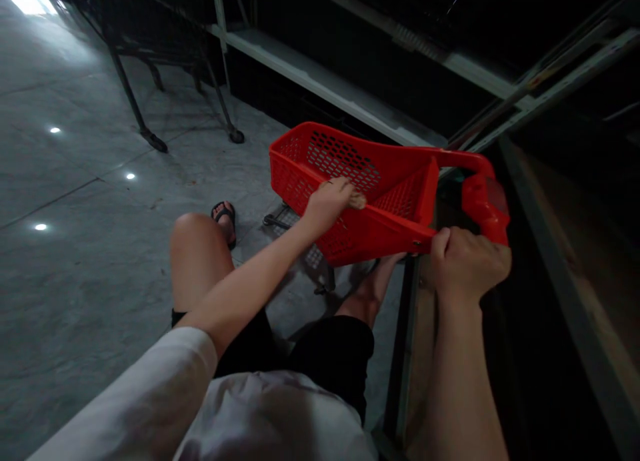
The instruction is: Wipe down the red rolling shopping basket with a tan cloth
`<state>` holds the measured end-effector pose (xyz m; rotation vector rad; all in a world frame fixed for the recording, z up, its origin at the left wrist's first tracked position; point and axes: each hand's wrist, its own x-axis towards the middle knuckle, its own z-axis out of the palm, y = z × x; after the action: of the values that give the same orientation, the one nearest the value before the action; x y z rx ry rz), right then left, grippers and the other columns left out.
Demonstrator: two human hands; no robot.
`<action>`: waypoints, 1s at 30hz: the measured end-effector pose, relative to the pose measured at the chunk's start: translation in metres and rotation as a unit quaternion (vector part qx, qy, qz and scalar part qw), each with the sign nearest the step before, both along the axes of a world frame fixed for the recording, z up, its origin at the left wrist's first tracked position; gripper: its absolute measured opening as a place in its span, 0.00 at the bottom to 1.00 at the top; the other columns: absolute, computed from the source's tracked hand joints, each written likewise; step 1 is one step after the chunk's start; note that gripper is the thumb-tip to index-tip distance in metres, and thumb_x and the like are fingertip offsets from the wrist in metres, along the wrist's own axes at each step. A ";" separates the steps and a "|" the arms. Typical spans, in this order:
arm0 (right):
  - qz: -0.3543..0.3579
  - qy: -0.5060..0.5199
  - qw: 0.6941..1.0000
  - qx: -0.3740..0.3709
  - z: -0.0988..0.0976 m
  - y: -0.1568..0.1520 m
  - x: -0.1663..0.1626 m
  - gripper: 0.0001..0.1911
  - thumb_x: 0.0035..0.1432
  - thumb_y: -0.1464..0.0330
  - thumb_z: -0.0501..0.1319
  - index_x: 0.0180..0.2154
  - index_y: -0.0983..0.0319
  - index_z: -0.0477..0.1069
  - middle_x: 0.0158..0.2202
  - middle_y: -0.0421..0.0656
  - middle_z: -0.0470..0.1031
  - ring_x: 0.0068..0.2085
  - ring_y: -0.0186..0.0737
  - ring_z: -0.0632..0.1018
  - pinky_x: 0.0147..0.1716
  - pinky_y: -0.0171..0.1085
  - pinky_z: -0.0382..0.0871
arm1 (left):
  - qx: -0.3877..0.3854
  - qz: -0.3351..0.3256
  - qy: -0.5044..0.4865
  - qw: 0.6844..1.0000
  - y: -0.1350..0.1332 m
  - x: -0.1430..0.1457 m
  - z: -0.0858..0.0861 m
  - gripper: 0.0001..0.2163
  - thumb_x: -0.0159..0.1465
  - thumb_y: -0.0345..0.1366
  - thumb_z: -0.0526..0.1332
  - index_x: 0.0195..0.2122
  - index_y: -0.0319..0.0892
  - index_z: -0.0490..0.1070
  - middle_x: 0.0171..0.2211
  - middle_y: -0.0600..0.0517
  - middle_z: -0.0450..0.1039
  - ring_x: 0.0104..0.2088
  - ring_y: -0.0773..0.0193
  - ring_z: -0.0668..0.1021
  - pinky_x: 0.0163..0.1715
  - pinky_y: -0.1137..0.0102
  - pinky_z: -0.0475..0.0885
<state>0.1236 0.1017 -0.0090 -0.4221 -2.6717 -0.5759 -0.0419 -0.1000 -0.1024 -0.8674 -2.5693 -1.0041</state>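
A red plastic shopping cart [400,155] with perforated basket walls stands tilted in the view, in front of my knees. My left hand [330,199] is closed at the basket's near rim, with a small crumpled tan rag [357,200] showing past its fingers. The rag lies against the rim; most of it is hidden in the hand. My right hand [470,264] is wrapped round the near end of the cart's red handle [484,204], at the right corner. Under the basket part of the wheeled frame [283,219] shows.
A dark wire cart [150,41] on casters stands at the upper left. Metal shelving [320,84] runs along the back and right. A dark metal rail with a wooden board [420,354] is close by my right leg. Grey tiled floor [75,281] spreads on the left.
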 end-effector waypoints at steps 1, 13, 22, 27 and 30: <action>0.000 0.004 1.000 -0.009 -0.004 0.008 0.000 0.28 0.71 0.64 0.43 0.36 0.65 0.80 0.32 0.56 0.80 0.36 0.54 0.79 0.41 0.48 0.66 | -0.021 0.012 -0.001 1.000 -0.021 -0.016 -0.005 0.08 0.74 0.30 0.57 0.50 0.40 0.74 0.57 0.42 0.75 0.57 0.51 0.77 0.58 0.60 0.74; 0.038 -0.019 0.998 -0.039 -0.018 -0.030 -0.035 0.30 0.72 0.64 0.41 0.48 0.69 0.79 0.45 0.62 0.81 0.46 0.57 0.75 0.44 0.49 0.60 | -0.041 0.054 0.021 0.997 0.009 0.003 -0.009 0.09 0.72 0.27 0.55 0.46 0.39 0.75 0.49 0.41 0.76 0.51 0.51 0.77 0.53 0.59 0.72; 0.020 -0.101 0.991 -0.090 -0.050 -0.042 -0.054 0.36 0.74 0.62 0.37 0.44 0.71 0.83 0.40 0.63 0.84 0.41 0.55 0.83 0.44 0.48 0.66 | -0.126 -0.074 0.099 0.984 -0.014 0.035 -0.019 0.11 0.76 0.35 0.54 0.50 0.41 0.74 0.48 0.43 0.77 0.49 0.51 0.78 0.50 0.60 0.73; -0.019 -0.120 0.987 -0.105 -0.043 -0.037 -0.052 0.35 0.74 0.59 0.42 0.42 0.73 0.84 0.37 0.65 0.84 0.41 0.58 0.85 0.43 0.48 0.71 | -0.051 0.018 0.032 0.998 -0.102 0.014 -0.033 0.02 0.73 0.37 0.61 0.43 0.46 0.72 0.46 0.47 0.77 0.51 0.52 0.76 0.65 0.51 0.66; -0.005 -0.118 0.986 -0.114 -0.044 -0.050 -0.063 0.35 0.74 0.63 0.41 0.42 0.75 0.83 0.38 0.67 0.83 0.42 0.60 0.86 0.42 0.48 0.73 | -0.035 0.089 0.025 0.995 -0.115 0.012 -0.035 0.04 0.75 0.32 0.55 0.47 0.44 0.69 0.51 0.45 0.75 0.54 0.53 0.74 0.65 0.50 0.67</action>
<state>0.0603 0.0516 -0.0531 -0.4561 -2.9783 -0.3413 -0.0301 -0.2149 -0.1374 -0.6557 -2.5988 -0.8351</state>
